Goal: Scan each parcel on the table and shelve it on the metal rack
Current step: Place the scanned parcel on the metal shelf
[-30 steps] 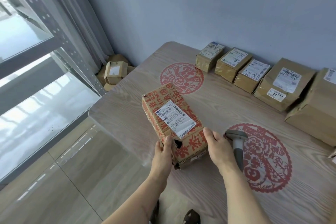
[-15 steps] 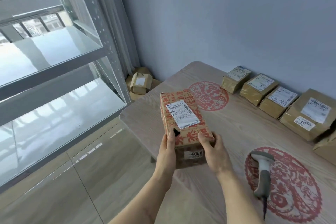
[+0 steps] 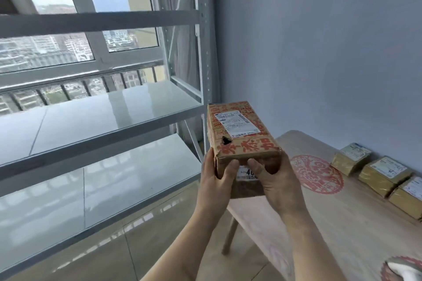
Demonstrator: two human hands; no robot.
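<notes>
A brown cardboard parcel with red print and a white label hangs in the air, off the table's left end and level with the rack. My left hand grips its near left corner. My right hand grips its near right side, thumb on the front face. The metal rack stands to the left, its grey shelves bare. The handheld scanner lies on the wooden table at the lower right, only partly in view.
Three small tan parcels line the table's far edge by the blue wall. Red paper-cut prints mark the tabletop. A window with a railing lies behind the rack. Tiled floor spreads below.
Both hands have lifted the printed parcel off the table and carried it up and left toward the rack. The view has swung left and upward, and the scanner stays on the table.
</notes>
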